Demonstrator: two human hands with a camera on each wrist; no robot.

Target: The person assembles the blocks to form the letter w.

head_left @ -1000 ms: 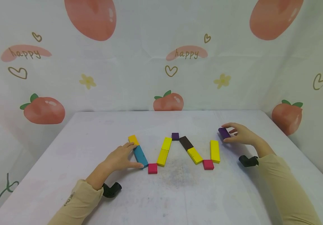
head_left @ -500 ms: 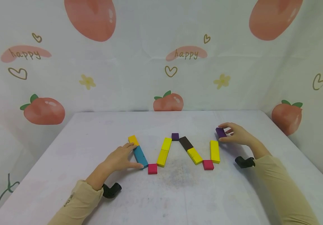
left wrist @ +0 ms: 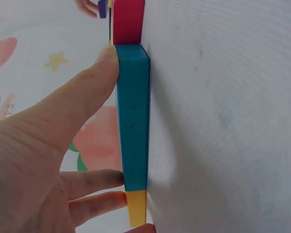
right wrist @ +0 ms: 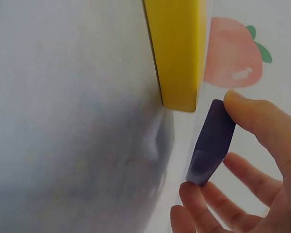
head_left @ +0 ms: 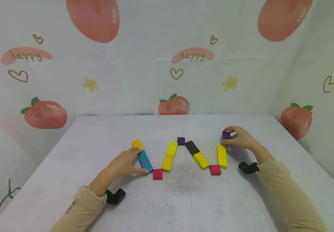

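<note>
In the head view my right hand (head_left: 240, 138) pinches a purple block (head_left: 226, 135) between thumb and fingertips, just beyond the far end of a yellow block (head_left: 222, 156). The right wrist view shows that purple block (right wrist: 211, 141) held above the table, apart from the yellow one (right wrist: 177, 53). My left hand (head_left: 125, 162) rests along a blue block (head_left: 145, 161). Its thumb touches the near end, beside a red block (left wrist: 128, 22), and its other fingers, fairly straight, touch around the seam with an orange block (left wrist: 137, 208).
The blocks form a zigzag on the white table (head_left: 167, 206). Its middle has yellow blocks (head_left: 170, 156), a small dark purple block (head_left: 181, 140), a dark brown block (head_left: 192, 148), another yellow block (head_left: 201, 160) and a second red block (head_left: 215, 169). A patterned cloth (head_left: 143, 80) hangs behind.
My right hand has carried the purple block leftward toward the far end of the right yellow block, turning it more upright. The left hand and the laid blocks stay put.
</note>
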